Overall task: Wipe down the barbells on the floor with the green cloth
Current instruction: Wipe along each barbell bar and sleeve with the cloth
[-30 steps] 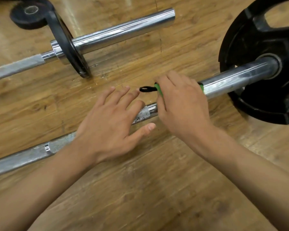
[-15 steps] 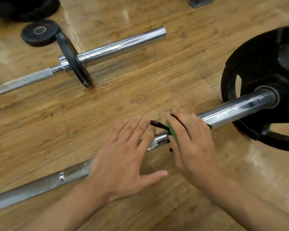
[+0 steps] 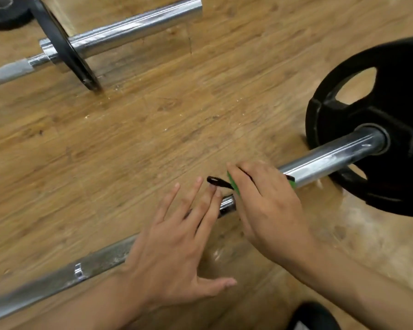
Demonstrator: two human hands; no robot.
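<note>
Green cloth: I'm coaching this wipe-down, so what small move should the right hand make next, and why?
Probably slide the green cloth along the near barbell's sleeve toward the black plate. The right hand grips it wrapped round that sleeve's inner end, whitish smears show on the chrome ahead, and the left hand lies flat over the shaft.

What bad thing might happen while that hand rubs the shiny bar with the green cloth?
The near barbell rests on a round black plate, so it might roll and nip the left hand, whose straight fingers lie across the shaft. The right hand grips the green cloth right beside those fingers, so a slide that way could bump them. The cloth's black loop sticks out loose and might snag.
</note>
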